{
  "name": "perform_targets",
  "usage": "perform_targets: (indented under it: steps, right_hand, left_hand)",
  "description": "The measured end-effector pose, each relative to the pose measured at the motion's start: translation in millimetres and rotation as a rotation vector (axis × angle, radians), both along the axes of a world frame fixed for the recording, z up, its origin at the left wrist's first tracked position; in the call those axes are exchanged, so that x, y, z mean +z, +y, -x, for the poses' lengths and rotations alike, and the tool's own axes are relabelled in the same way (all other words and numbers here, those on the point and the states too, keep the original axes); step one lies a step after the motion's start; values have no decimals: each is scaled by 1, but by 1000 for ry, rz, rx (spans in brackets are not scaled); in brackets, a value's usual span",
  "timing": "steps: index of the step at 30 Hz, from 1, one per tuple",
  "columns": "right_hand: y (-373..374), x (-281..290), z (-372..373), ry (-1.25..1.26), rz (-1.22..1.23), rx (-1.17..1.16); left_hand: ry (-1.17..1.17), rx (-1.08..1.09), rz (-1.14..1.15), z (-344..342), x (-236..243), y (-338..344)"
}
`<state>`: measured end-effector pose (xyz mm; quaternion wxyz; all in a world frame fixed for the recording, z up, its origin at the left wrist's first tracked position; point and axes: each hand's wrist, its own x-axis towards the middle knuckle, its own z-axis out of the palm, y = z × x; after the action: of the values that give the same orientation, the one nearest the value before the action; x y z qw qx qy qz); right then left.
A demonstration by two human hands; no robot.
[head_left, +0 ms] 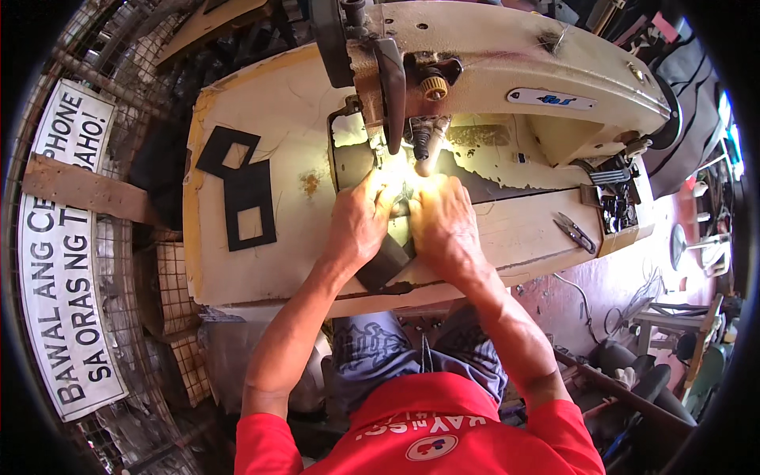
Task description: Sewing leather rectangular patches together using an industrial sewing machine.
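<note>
Under the needle area of a beige industrial sewing machine [491, 55], both my hands are close together in a bright lamp glow. My left hand [358, 218] grips the left side of a dark piece of material [385, 264], its fingers curled in by the presser foot. From the other side, my right hand [447, 220] presses and pinches the same piece. A lower corner of the piece sticks out between my wrists. Glare washes out my fingertips and the needle. Two black pieces with square cut-outs [251, 202] lie on the table to the left.
Thread snips [575, 232] rest on the worn sewing table [305, 273] at the right. Beyond them, an open tray [620, 210] holds small dark parts. A wire mesh wall with a white sign [67, 261] stands at the left. Clutter covers the floor at lower right.
</note>
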<state>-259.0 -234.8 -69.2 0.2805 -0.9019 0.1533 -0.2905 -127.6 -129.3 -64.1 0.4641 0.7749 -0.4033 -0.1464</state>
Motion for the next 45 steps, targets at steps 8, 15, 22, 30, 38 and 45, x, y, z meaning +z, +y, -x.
perform_targets:
  steps: [8, 15, 22, 30, 38, 45]
  right_hand:
    - [-35, 58, 127, -359, -1148, 540]
    - [0, 34, 46, 42, -161, -36]
    - [-48, 25, 104, 123, 143, -553]
    - [-90, 9, 153, 263, 321, -440]
    - [4, 31, 22, 81, -170, -170]
    - [2, 23, 5, 173, -304, -167]
  left_hand:
    - [-2, 1, -19, 2, -5, -1]
    - [-44, 28, -42, 2, -2, 0]
    - [461, -42, 79, -4, 20, 6]
    - [796, -82, 325, 5, 12, -12]
    - [685, 19, 191, 9, 18, -4]
    - [730, -1, 305, 14, 15, -3]
